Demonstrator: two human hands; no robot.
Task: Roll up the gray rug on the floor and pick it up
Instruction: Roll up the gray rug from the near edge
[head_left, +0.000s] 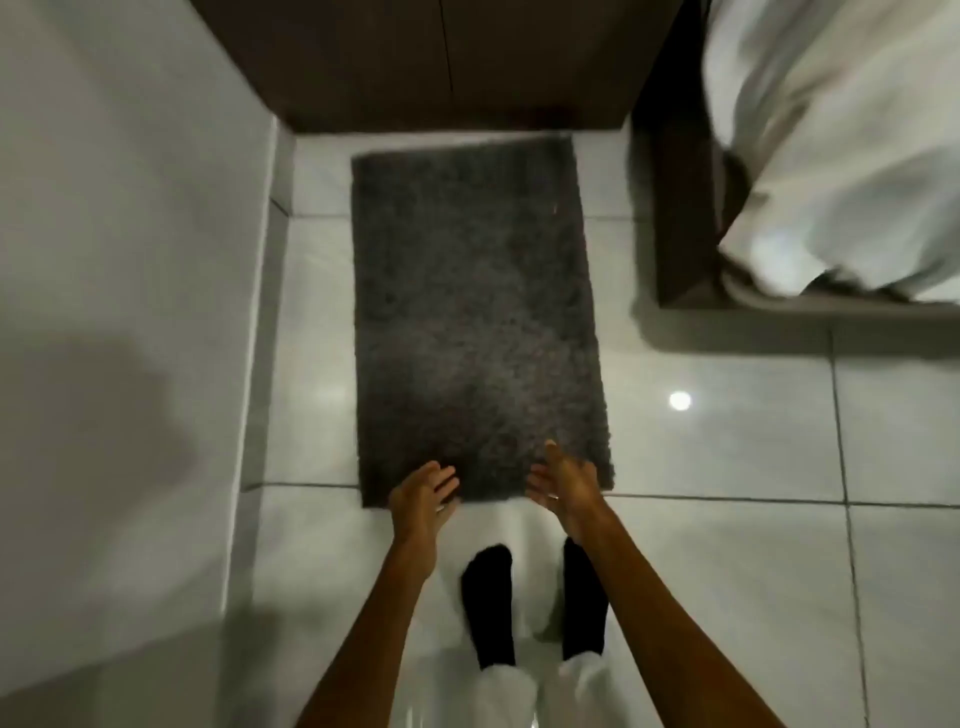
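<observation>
Rug (475, 317) lay flat, unrolled, on the floor (727, 441). Left hand (422, 496) and right hand (563, 486) were over its near edge, fingers spread, grasping nothing.

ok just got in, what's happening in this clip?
A person stands on a white tiled floor, reaching both bare hands down to the near short edge of a gray rug. The left hand and right hand are open, fingers spread, at or just above that edge; no grip shows yet. The rug lies flat and fully unrolled, its far end near a dark wooden cabinet, with a bed off to the right. Rolling hasn't started.
</observation>
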